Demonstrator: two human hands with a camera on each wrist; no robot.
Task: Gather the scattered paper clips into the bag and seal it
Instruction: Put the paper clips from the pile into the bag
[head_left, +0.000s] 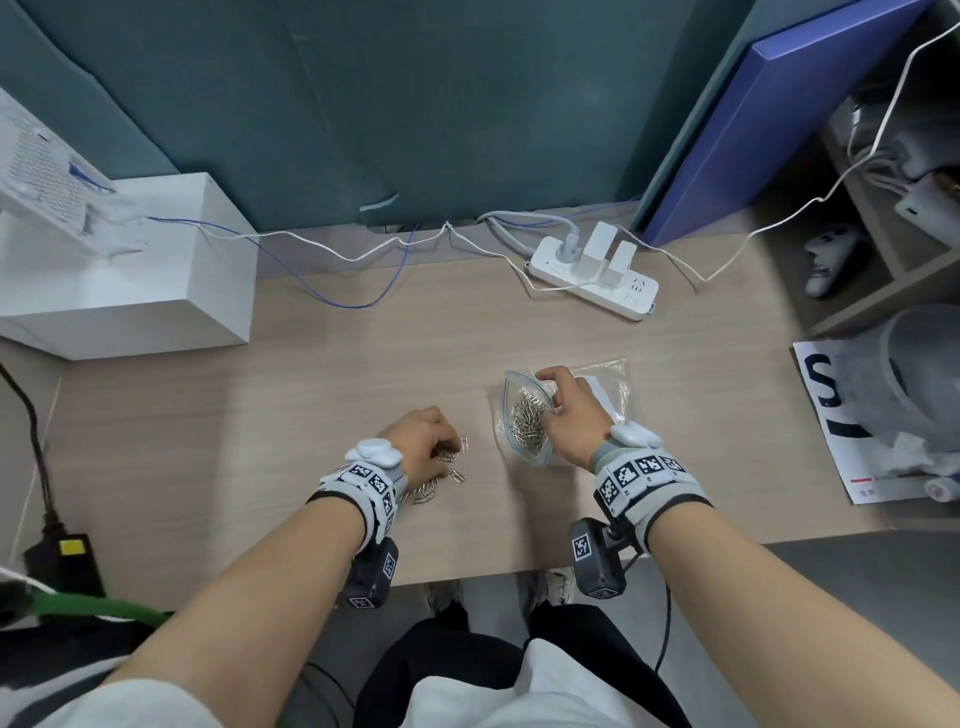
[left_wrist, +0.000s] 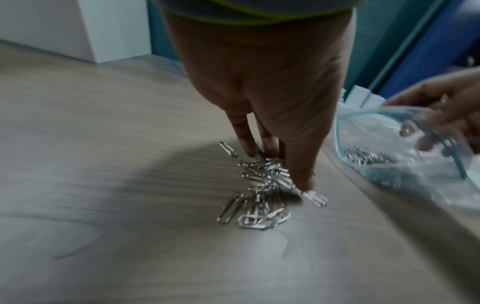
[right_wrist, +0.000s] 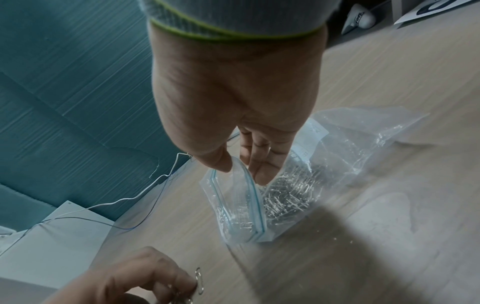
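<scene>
Several silver paper clips (left_wrist: 259, 197) lie in a small pile on the wooden table (head_left: 311, 415), left of a clear zip bag (head_left: 522, 441). My left hand (left_wrist: 283, 170) reaches down onto the pile, fingers on one side and thumb on the other, pinching a bunch of clips. In the head view my left hand (head_left: 436, 452) covers most of the pile (head_left: 457, 467). My right hand (right_wrist: 241, 170) pinches the bag's (right_wrist: 233, 205) blue-edged rim between thumb and fingers and holds the mouth open. Many clips (right_wrist: 288, 197) lie inside the bag.
A white power strip (head_left: 592, 270) with plugs and loose cables runs along the back. At the left stands a white box (head_left: 130, 270), and a printed sheet (head_left: 852, 426) lies at the right. The table's front edge (head_left: 467, 574) is close behind my wrists.
</scene>
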